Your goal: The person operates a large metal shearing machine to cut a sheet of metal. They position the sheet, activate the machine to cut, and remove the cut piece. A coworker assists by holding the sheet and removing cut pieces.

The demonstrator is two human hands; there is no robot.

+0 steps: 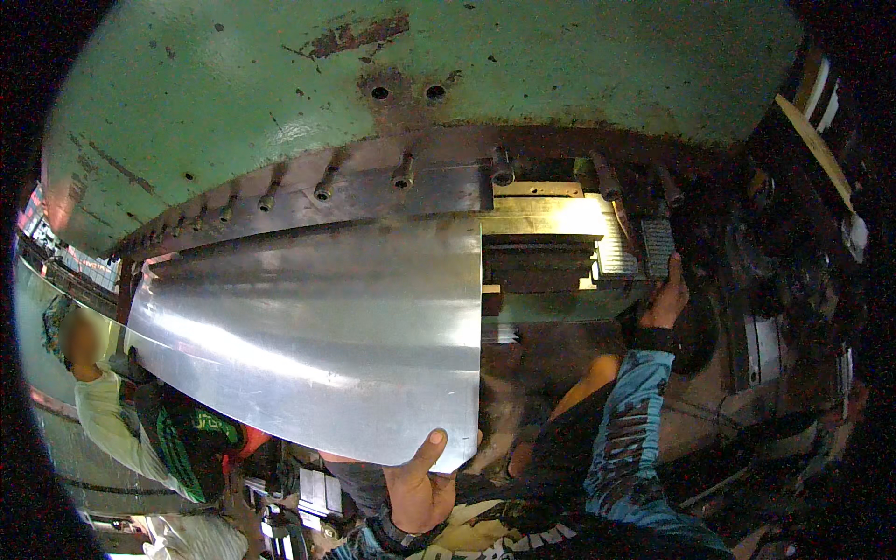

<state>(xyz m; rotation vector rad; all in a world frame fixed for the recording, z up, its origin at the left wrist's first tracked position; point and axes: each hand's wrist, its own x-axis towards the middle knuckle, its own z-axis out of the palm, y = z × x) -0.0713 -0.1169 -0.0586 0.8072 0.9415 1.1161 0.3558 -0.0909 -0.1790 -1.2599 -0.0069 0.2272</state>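
A large, shiny metal sheet [317, 308] lies at a slant, its far edge along the dark steel tooling [373, 191] under a green press. My left hand [420, 490] is closed on the sheet's near right corner, the thumb flat on top and the other fingers mostly hidden beneath. To the right of the sheet, my right hand [665, 297] is at a grey ridged metal block [658, 245]. One digit lies along the block's lower right edge; the rest of the grip is lost in shadow.
The green press body [523, 65] overhangs the far side, with a row of bolts [404, 173] below it. A brightly lit brass-coloured bar [551, 217] sits right of the sheet. At far left another person in a pale sleeve [112, 425] stands by the sheet's other end.
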